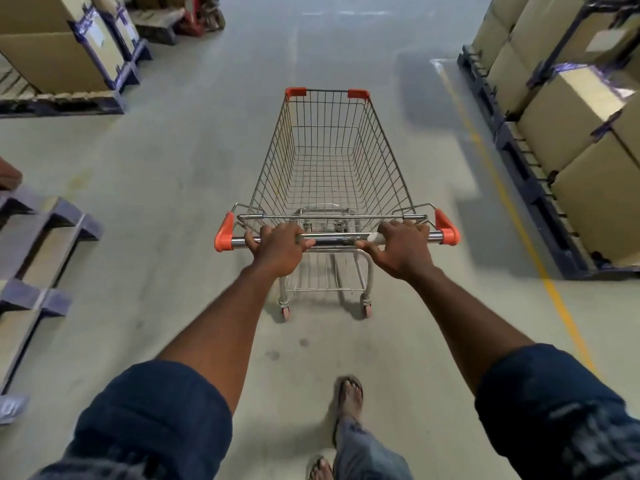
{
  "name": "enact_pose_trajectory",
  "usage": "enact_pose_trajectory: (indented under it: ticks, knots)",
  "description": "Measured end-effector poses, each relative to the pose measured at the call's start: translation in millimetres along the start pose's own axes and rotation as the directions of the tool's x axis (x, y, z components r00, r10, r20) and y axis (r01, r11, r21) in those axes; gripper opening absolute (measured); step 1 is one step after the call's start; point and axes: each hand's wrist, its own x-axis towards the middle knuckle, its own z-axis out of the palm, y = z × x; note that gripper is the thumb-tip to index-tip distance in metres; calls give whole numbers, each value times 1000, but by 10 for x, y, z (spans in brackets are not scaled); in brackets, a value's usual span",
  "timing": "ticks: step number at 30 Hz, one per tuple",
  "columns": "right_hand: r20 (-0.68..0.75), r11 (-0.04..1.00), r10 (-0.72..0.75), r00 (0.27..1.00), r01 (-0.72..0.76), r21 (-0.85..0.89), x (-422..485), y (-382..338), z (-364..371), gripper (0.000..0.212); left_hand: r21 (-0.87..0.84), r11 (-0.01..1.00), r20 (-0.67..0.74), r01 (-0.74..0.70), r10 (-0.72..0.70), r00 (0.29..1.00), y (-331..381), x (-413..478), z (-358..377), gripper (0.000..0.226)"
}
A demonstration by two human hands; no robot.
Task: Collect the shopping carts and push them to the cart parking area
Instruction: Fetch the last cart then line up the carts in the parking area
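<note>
Dark blue sleeves (156, 417) at near edge; both forearms bare, stretched forward. One sandalled foot (349, 393) near centre on concrete floor (173, 168). Left hand (280, 247) wraps the chrome handle bar (332, 240) left of middle; right hand (403, 249) grips it right of middle. Shopping cart (329, 161), wire basket with orange corner caps, stands mid-aisle, nose pointing far. Cardboard boxes (568, 112) on dark pallets (519, 157) at right, beyond a yellow floor line (554, 292). More boxes (52, 57) far left; bare pallets (41, 237) near left.
</note>
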Motion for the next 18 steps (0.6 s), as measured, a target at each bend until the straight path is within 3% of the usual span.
enact_pose_trajectory:
  ticks: [9,18]
  knots:
    - [-59,999,-14,998,16,32,2124,-42,316,51,5,1000,-6,-15,15,1000,-188,2078,-627,27]
    - [-14,998,-41,999,41,48,4292,-148,574,59,34,999,27,22,-23,999,-387,4034,-1347,23]
